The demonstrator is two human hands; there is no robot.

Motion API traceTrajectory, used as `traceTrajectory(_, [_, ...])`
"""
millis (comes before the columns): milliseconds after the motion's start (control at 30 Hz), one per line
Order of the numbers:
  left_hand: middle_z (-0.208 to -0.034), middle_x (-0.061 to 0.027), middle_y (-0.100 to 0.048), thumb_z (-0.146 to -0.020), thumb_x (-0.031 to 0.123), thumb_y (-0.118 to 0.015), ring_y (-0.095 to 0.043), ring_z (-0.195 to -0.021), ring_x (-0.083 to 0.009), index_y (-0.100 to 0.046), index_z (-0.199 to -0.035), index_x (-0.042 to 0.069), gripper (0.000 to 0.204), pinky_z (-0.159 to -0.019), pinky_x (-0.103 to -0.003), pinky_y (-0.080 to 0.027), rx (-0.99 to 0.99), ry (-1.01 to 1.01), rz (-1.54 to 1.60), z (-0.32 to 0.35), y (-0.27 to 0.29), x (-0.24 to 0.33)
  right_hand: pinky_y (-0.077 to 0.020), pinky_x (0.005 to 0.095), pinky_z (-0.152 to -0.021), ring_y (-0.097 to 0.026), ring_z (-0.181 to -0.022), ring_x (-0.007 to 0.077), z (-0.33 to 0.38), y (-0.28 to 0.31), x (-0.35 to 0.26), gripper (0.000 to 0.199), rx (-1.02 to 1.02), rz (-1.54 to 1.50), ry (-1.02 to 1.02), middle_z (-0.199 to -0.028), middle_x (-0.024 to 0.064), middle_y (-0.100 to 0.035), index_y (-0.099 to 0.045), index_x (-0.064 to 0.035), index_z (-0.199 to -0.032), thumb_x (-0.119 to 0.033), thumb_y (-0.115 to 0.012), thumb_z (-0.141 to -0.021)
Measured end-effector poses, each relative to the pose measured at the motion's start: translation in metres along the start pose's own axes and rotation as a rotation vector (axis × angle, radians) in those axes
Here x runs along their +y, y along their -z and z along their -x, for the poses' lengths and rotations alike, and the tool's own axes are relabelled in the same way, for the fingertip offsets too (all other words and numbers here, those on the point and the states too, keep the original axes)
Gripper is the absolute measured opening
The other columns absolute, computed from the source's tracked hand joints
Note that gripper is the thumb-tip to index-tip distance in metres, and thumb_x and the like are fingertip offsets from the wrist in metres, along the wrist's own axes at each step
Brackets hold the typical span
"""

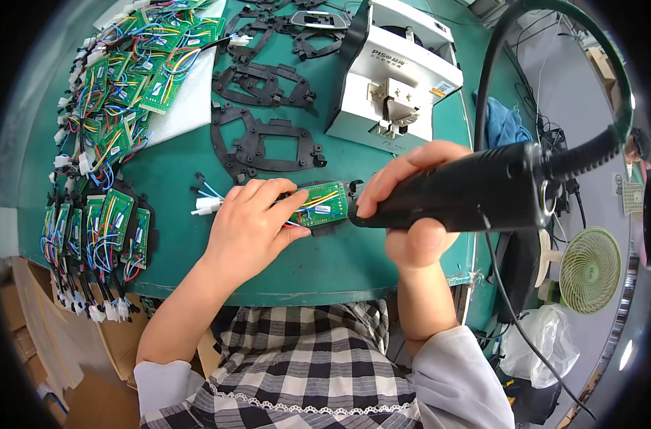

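Observation:
My right hand point(420, 247) is wrapped around a thick black electric screwdriver point(476, 189), held almost level. Its tip end meets the right end of a green circuit board point(333, 206); the bit itself is hidden. The board carries yellow, red and blue wires and lies on a black plastic part on the table. My left hand point(240, 229) grips the board's left side, thumb at the near edge and fingers over the wires. A white connector point(207, 205) on the wires sticks out left of that hand.
Several black plastic frames point(265, 146) lie beyond my hands. At the back right stands a white machine point(397, 79). Many wired boards point(118, 93) are heaped at the left, partly on white foam. A black hose point(622, 79) arches to the screwdriver; a green fan point(590, 270) stands right.

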State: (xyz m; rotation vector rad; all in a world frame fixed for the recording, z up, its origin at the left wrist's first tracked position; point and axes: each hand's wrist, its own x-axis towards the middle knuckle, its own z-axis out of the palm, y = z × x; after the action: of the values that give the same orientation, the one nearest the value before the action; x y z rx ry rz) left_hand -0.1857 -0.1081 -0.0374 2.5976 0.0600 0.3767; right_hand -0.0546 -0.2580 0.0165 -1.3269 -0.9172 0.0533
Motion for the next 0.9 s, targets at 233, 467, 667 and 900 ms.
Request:
traceTrajectory(233, [-0.108, -0.0079, -0.061, -0.065, 0.020, -0.080, -0.058, -0.098, -0.0278, -0.064, -0.109, 0.003, 0.050, -0.085, -0.041, -0.047, 0.017, -0.063, 0.066, -0.001, -0.002, -0.004, -0.0408, 0.0234, -0.044, -0.055, -0.043, 0.0151, -0.042, 0.026, -0.002, 0.071, 0.278, 0.109, 0.199, -0.055, 0.0114, -0.058, -0.039, 0.0076, -0.108, -0.058, -0.055, -0.088])
traceTrajectory(467, [-0.108, -0.0104, -0.062, -0.059, 0.023, -0.085, -0.063, -0.096, -0.0281, -0.063, -0.102, 0.002, 0.052, -0.077, -0.038, -0.053, 0.062, 0.092, 0.185, 0.000, -0.005, -0.001, -0.0494, 0.0326, -0.047, -0.059, -0.048, 0.0242, -0.100, 0.038, -0.019, 0.071, 0.332, 0.278, 0.415, -0.062, 0.0162, -0.057, -0.039, 0.0091, -0.108, -0.059, -0.048, -0.091])
traceTrajectory(667, [-0.106, -0.0081, -0.063, -0.059, 0.024, -0.084, -0.064, -0.087, -0.0262, -0.066, -0.094, 0.002, 0.045, -0.072, -0.036, -0.052, 0.111, -0.017, 0.116, 0.000, -0.006, -0.004, -0.0468, 0.0294, -0.042, -0.056, -0.043, 0.0210, -0.104, 0.022, -0.003, 0.056, 0.315, 0.211, 0.371, -0.060, 0.0142, -0.056, -0.045, 0.0074, -0.103, -0.046, -0.057, -0.092])
traceTrajectory(900, [-0.104, -0.0067, -0.063, -0.061, 0.022, -0.082, -0.064, -0.089, -0.0258, -0.068, -0.095, 0.003, 0.041, -0.074, -0.036, -0.051, 0.110, -0.016, 0.131, 0.002, -0.004, -0.004, -0.0453, 0.0293, -0.041, -0.055, -0.044, 0.0206, -0.070, -0.003, -0.006, 0.065, 0.205, 0.076, 0.123, -0.063, 0.0123, -0.056, -0.041, 0.0066, -0.110, -0.054, -0.052, -0.091])
